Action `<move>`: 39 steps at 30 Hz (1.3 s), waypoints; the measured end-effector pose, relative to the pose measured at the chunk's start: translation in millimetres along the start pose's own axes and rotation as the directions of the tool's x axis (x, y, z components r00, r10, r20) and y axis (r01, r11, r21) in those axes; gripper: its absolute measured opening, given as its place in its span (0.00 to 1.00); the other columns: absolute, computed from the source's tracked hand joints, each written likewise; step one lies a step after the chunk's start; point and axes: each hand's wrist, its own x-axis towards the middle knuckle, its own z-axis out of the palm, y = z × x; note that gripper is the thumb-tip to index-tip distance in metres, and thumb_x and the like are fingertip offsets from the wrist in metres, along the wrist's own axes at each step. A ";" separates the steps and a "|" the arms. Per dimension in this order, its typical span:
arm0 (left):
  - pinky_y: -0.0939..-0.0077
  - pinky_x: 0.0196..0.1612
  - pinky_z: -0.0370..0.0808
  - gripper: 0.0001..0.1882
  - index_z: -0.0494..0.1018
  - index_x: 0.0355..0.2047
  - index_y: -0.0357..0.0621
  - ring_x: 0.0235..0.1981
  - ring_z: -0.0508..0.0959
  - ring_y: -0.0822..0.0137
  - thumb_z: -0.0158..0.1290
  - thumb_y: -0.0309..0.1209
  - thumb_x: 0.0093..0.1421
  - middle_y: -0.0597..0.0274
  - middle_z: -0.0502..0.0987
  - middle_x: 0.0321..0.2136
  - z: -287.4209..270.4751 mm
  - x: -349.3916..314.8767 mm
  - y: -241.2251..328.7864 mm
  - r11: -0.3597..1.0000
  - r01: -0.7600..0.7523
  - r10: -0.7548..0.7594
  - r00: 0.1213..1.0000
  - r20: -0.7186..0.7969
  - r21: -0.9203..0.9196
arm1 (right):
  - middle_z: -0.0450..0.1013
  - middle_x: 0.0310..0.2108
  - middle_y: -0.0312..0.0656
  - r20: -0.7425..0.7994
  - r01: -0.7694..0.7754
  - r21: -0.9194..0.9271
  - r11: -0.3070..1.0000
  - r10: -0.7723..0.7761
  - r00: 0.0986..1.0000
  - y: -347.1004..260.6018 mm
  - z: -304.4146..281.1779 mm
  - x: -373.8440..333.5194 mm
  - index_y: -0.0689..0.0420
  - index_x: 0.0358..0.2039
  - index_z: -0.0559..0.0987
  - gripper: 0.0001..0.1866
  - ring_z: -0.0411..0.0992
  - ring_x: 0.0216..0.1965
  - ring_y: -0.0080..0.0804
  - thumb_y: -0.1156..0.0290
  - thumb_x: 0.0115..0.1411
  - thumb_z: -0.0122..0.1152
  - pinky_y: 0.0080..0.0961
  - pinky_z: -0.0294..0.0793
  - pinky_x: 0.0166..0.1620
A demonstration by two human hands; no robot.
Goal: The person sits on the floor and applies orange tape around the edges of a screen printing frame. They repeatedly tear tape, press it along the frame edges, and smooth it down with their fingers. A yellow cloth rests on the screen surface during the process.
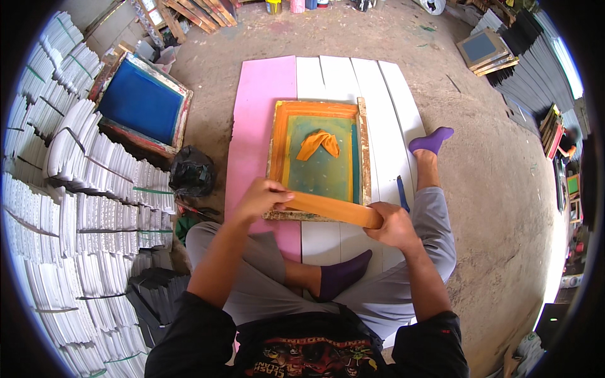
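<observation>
A strip of orange-brown tape (331, 208) is stretched taut between my hands, above the near edge of a screen-printing frame (272, 154). My left hand (261, 197) pinches one end of it. At the other end, my right hand (394, 225) grips the tape, with the thumb on top; whether a roll sits in that palm is hidden. Orange bands line the inside of the wooden frame, around a greenish mesh (321, 179). On the mesh lies a crumpled orange piece (318, 145), tape or cloth, I cannot tell which. A blue cutter knife (402, 192) rests right of the frame.
White and pink boards (265, 82) lie under the frame and my legs. Tied stacks of white sheets (94, 208) crowd the left side, beside a blue screen frame (142, 101) and a black plastic bag (192, 170). More frames (485, 50) stand far right. Another person (569, 148) is at the right rim.
</observation>
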 end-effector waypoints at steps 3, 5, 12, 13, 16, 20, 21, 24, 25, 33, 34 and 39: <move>0.77 0.32 0.79 0.14 0.83 0.37 0.29 0.25 0.81 0.72 0.69 0.31 0.61 0.59 0.83 0.27 -39.8 4.2 -38.3 0.998 0.011 -0.014 0.999 -0.041 -0.067 | 0.83 0.38 0.52 0.009 -0.033 -0.037 0.999 0.033 0.999 11.7 -16.3 -8.2 0.60 0.44 0.83 0.27 0.83 0.39 0.49 0.67 0.42 0.81 0.36 0.83 0.45; 0.77 0.32 0.79 0.13 0.83 0.37 0.29 0.25 0.81 0.72 0.69 0.31 0.61 0.59 0.83 0.27 -52.3 3.0 -52.8 0.994 0.030 -0.035 0.998 -0.044 -0.107 | 0.83 0.41 0.49 0.024 -0.121 -0.020 0.992 0.122 0.992 29.6 -22.6 -15.6 0.55 0.45 0.84 0.27 0.83 0.43 0.49 0.64 0.43 0.83 0.39 0.82 0.48; 0.76 0.32 0.80 0.13 0.84 0.37 0.30 0.24 0.81 0.72 0.69 0.31 0.61 0.60 0.83 0.25 -45.4 -2.2 -113.5 0.984 0.137 -0.142 0.989 -0.038 -0.117 | 0.83 0.41 0.46 0.124 -0.020 -0.077 0.997 0.029 0.992 64.5 -21.4 -20.9 0.53 0.46 0.84 0.33 0.83 0.43 0.46 0.59 0.38 0.87 0.40 0.82 0.48; 0.77 0.32 0.79 0.13 0.84 0.37 0.30 0.24 0.81 0.72 0.69 0.31 0.61 0.60 0.83 0.25 -42.1 -4.2 -120.6 0.982 0.164 -0.168 0.985 -0.043 -0.090 | 0.83 0.41 0.46 0.180 -0.042 -0.167 0.985 0.072 0.981 68.6 -20.9 -24.1 0.53 0.46 0.84 0.34 0.83 0.43 0.46 0.59 0.37 0.88 0.40 0.82 0.47; 0.77 0.32 0.79 0.13 0.84 0.38 0.30 0.24 0.80 0.73 0.69 0.31 0.61 0.61 0.83 0.25 -31.3 -8.9 -138.8 0.979 0.192 -0.196 0.979 -0.059 -0.063 | 0.83 0.40 0.45 0.210 -0.029 -0.210 0.977 0.074 0.975 79.5 -13.0 -34.0 0.53 0.46 0.84 0.33 0.82 0.42 0.46 0.58 0.37 0.87 0.41 0.81 0.46; 0.78 0.31 0.78 0.13 0.84 0.38 0.30 0.24 0.80 0.73 0.69 0.30 0.61 0.62 0.82 0.25 -22.6 -0.7 -148.3 0.975 0.202 -0.215 0.958 -0.191 -0.090 | 0.83 0.40 0.43 0.173 -0.295 -0.161 0.942 0.321 0.931 94.6 -3.0 -45.7 0.53 0.45 0.84 0.32 0.81 0.41 0.45 0.57 0.38 0.87 0.41 0.80 0.43; 0.78 0.31 0.78 0.12 0.84 0.38 0.29 0.24 0.79 0.74 0.69 0.30 0.61 0.62 0.82 0.25 -21.1 1.8 -149.3 0.975 0.201 -0.215 0.959 -0.186 -0.095 | 0.83 0.39 0.43 0.147 -0.235 -0.129 0.963 0.253 0.956 98.4 -3.2 -45.4 0.53 0.44 0.84 0.31 0.81 0.39 0.45 0.56 0.40 0.86 0.41 0.80 0.43; 0.78 0.30 0.77 0.11 0.85 0.38 0.29 0.24 0.78 0.74 0.69 0.28 0.61 0.62 0.82 0.26 -22.2 8.3 -151.3 0.977 0.195 -0.207 0.961 -0.181 -0.082 | 0.82 0.37 0.44 0.100 -0.165 -0.050 0.985 0.169 0.980 106.6 -1.5 -32.9 0.54 0.41 0.84 0.26 0.81 0.36 0.46 0.54 0.45 0.82 0.41 0.80 0.43; 0.78 0.30 0.76 0.11 0.85 0.39 0.29 0.23 0.77 0.74 0.68 0.27 0.61 0.62 0.82 0.26 -20.4 12.4 -154.3 0.979 0.191 -0.200 0.962 -0.183 -0.065 | 0.82 0.36 0.44 0.115 -0.224 -0.036 0.974 0.227 0.967 108.1 -2.1 -29.3 0.54 0.40 0.84 0.24 0.81 0.35 0.46 0.54 0.47 0.81 0.41 0.80 0.43; 0.79 0.30 0.76 0.13 0.85 0.44 0.30 0.25 0.78 0.76 0.68 0.25 0.61 0.61 0.84 0.26 -10.3 26.7 -165.5 0.997 0.070 -0.059 0.962 -0.265 0.033 | 0.80 0.26 0.39 -0.005 -0.188 -0.256 0.948 0.193 0.981 122.3 29.5 -12.9 0.52 0.33 0.86 0.18 0.80 0.30 0.40 0.52 0.52 0.76 0.41 0.75 0.42; 0.78 0.30 0.76 0.13 0.85 0.44 0.30 0.25 0.79 0.76 0.68 0.25 0.60 0.60 0.84 0.26 -10.6 27.5 -171.5 0.998 0.059 -0.057 0.961 -0.270 0.002 | 0.80 0.25 0.38 -0.038 -0.158 -0.312 0.937 0.154 0.987 121.1 34.4 -11.4 0.51 0.32 0.86 0.17 0.79 0.30 0.39 0.51 0.52 0.76 0.41 0.74 0.42; 0.78 0.30 0.77 0.12 0.85 0.41 0.31 0.26 0.81 0.76 0.68 0.26 0.60 0.57 0.86 0.26 -5.7 22.7 -160.5 0.987 0.053 -0.001 0.945 -0.328 0.150 | 0.79 0.25 0.36 -0.043 -0.214 -0.451 0.866 0.218 0.975 108.8 44.6 0.0 0.49 0.28 0.85 0.16 0.79 0.32 0.36 0.49 0.52 0.75 0.43 0.71 0.47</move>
